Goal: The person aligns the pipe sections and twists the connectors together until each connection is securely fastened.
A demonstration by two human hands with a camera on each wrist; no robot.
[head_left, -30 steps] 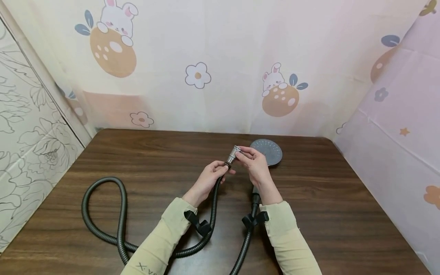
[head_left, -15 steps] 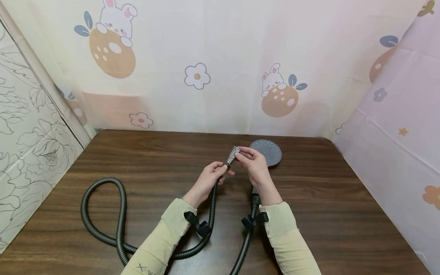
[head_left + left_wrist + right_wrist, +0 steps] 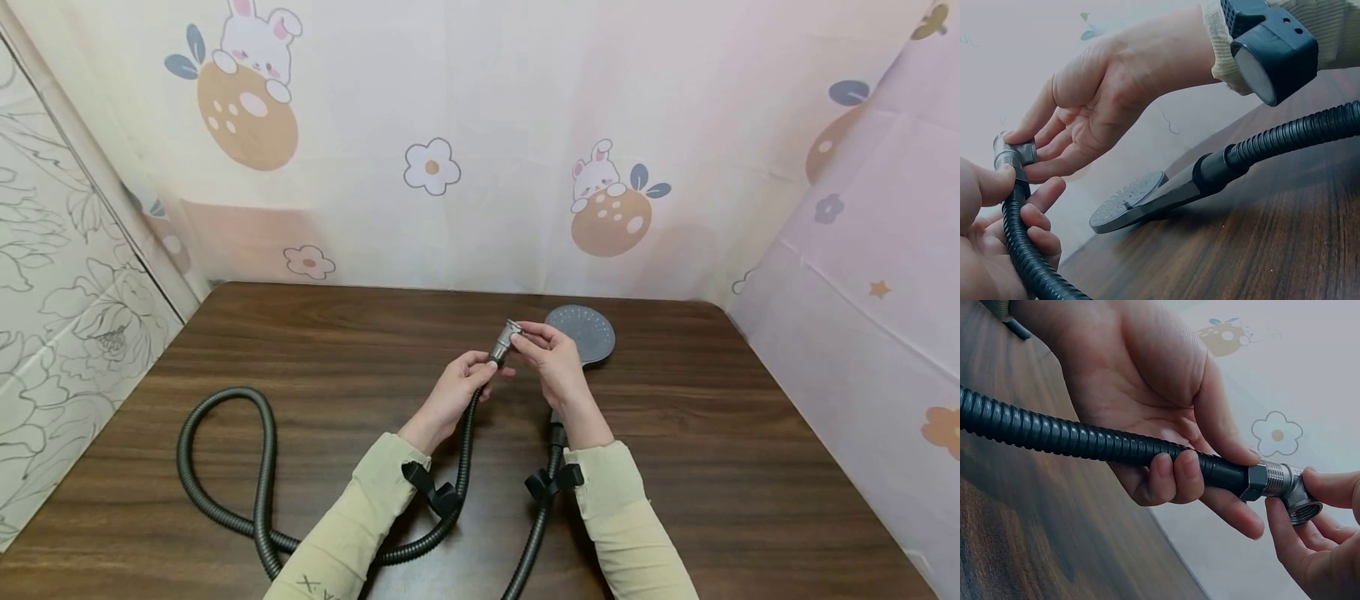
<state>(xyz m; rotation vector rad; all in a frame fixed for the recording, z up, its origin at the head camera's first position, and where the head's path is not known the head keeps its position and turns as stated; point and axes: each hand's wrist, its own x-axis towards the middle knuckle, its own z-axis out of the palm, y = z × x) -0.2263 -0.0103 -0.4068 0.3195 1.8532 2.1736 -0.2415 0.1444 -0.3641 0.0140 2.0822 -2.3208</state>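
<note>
My left hand [image 3: 448,396] grips the end of a black ribbed shower hose [image 3: 467,450], thumb and fingers around it just below its dark hex nut [image 3: 1255,482]. A silver metal elbow fitting [image 3: 1297,497] sits at that end, and silver threads show between it and the nut. My right hand [image 3: 557,367] pinches the elbow between thumb and fingertips. One threaded mouth of the elbow faces downward in the right wrist view. Both hands are raised above the wooden table [image 3: 360,333]. Behind the right hand lies a grey round shower head [image 3: 583,333], its handle partly hidden by the wrist.
The hose makes a large loop [image 3: 225,392] on the left side of the table and passes under the left forearm. Another hose stretch [image 3: 536,533] runs from the shower head handle toward the front edge. A patterned curtain [image 3: 510,217] hangs behind the table.
Both hands keep nearly the same place and grip. The elbow and right fingertips have shifted very slightly to the left; the shower head and hose loop lie as before.
</note>
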